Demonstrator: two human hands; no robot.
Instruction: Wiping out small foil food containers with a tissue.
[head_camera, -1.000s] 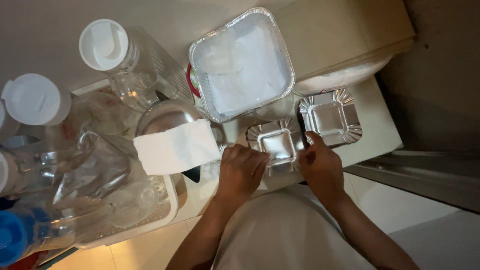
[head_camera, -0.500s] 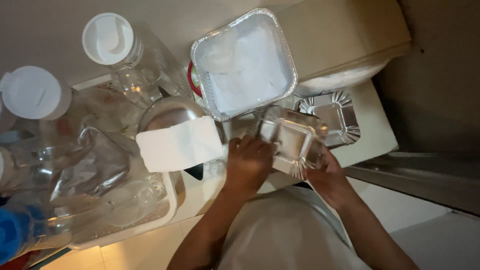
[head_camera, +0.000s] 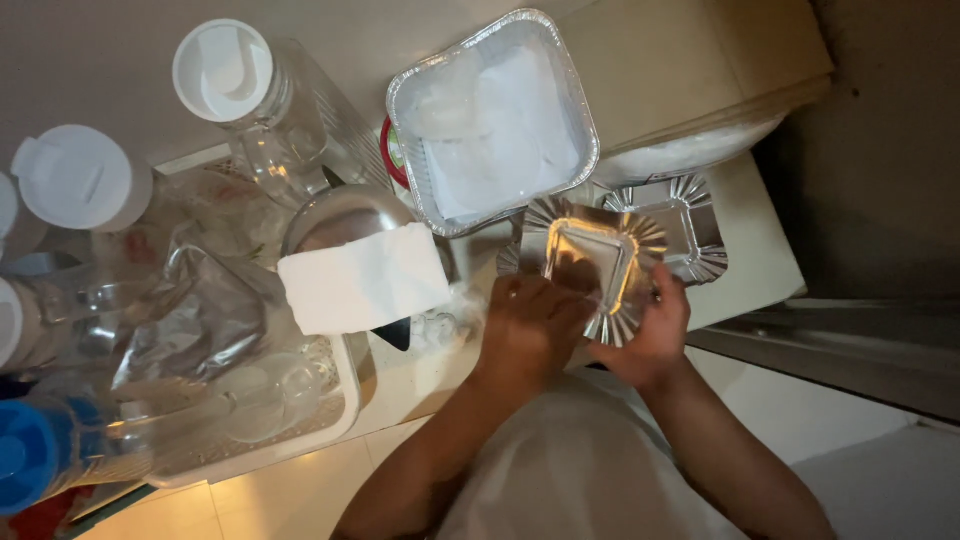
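Standing at the far left, a blue-capped bottle (head_camera: 25, 455) and several clear jars with white lids (head_camera: 75, 178) crowd a white drying rack (head_camera: 300, 440), set there presumably to drain; crumpled clear plastic (head_camera: 185, 325) lies over them. Next, a tall glass jar with a white lid (head_camera: 222, 72) leans near the wall. A steel pot (head_camera: 335, 215) follows, partly covered by a folded white paper towel (head_camera: 362, 278), likely laid on it to keep it handy. Beyond it, a large foil tray (head_camera: 490, 120) holding white sheets sits on the worktop (head_camera: 740, 270), a red-rimmed item peeping out at its edge. Centre right, the left hand (head_camera: 530, 325) and right hand (head_camera: 650, 335) together hold a small foil dish (head_camera: 590, 260) with a crimped rim, lifted off the worktop and tilted toward the person, apparently so the inside can be seen or worked. The left fingers (head_camera: 520, 295) curl over the dish's near left edge; the right fingers (head_camera: 668, 290) pinch its right rim, closed on it from the side to steady it. A second small foil dish (head_camera: 690, 225) lies flat on the worktop just behind, partly hidden by the held one. A pale box (head_camera: 700, 70) stands at the far right beside the wall.
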